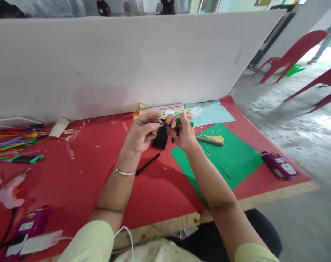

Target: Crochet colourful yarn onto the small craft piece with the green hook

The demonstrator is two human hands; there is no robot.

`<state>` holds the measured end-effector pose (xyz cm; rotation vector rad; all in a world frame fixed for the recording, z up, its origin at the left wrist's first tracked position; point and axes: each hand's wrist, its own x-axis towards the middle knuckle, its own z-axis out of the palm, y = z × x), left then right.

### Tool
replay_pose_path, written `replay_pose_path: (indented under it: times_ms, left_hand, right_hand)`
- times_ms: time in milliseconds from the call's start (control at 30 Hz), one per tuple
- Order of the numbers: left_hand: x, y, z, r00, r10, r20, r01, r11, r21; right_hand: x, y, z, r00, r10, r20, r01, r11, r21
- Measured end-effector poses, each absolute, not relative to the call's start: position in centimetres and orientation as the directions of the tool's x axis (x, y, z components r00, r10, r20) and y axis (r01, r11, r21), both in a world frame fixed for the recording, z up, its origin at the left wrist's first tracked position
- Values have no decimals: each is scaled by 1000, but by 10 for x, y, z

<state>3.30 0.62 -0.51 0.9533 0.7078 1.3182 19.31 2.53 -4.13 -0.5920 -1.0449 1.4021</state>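
Note:
Both hands meet above the middle of the table, their fingertips a short way apart. My left hand (143, 131) is closed in a pinch on a thin dark strand (162, 122) that points towards the other hand. In my right hand (184, 133) the fingers are wrapped round a small green object (178, 120), whose end sticks out beyond the thumb; its kind is mostly hidden. Orange and blue show at those fingertips. Directly below lies a black phone (160, 138). Under the right forearm is a green sheet (222, 156) with a dark grey rod (211, 141) on it.
A white board (108, 65) stands upright along the back of the red-covered table (105, 196). Coloured pipe cleaners (15, 142), a pink glue gun (11, 193) and a purple box (31, 225) lie left. Another purple box (280, 165) is right. Red chairs (293, 51) stand beyond.

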Motion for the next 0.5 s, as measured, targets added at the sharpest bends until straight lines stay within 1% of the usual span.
replay_pose_path:
  times_ms: [100,300,500]
  left_hand:
    - [32,7,-7,171,983,74,-489,19,872]
    - [28,6,-8,244,969,49,-503,84,860]
    - [23,9,-8,257,963,76,-448,49,893]
  right_hand:
    - [191,26,-42,-151,957,246,-522,134,-842]
    - [199,27,-45,-193,936,295,-483,171,-859]
    - [213,36,-55,-260,889,376,-471,223,-853]
